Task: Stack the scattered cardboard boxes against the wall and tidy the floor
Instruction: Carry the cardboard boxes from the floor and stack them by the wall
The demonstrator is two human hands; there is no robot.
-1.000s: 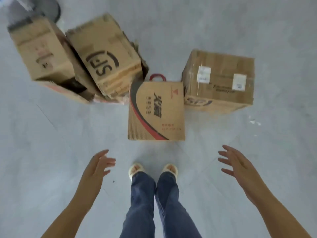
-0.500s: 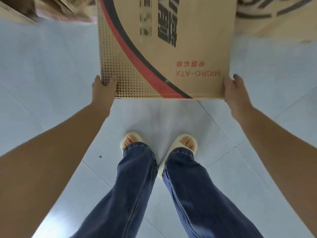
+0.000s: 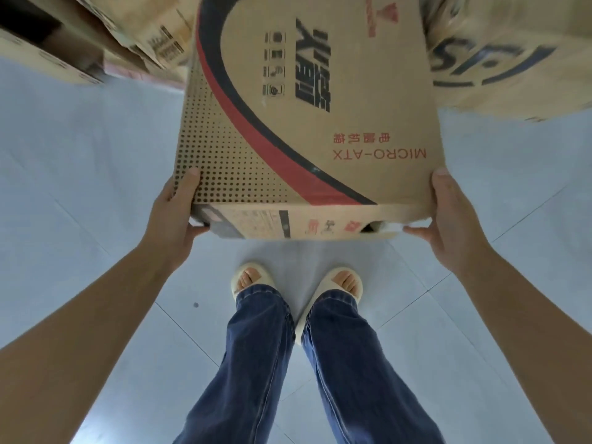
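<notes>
Reading "MICRO-ATX" in red letters upside down near its close edge, the printed cardboard box point(image 3: 307, 123) also carries a line of red Chinese characters above that, large black characters, a column of small handling symbols, a red logo at its far end, a red-and-black curved band and a field of black dots. Its long axis runs from near to far, away from the person, near end raised off the tiled floor point(image 3: 80, 174). On the narrow near face sits a small printed label, too small to read. The left hand point(image 3: 174, 216) grips the near left corner, thumb on top, fingers curled underneath. The right hand point(image 3: 448, 219) grips the near right corner likewise. At far right lies another box point(image 3: 512, 56) with large dark "SF" lettering; more boxes point(image 3: 96, 33) crowd the far left.
</notes>
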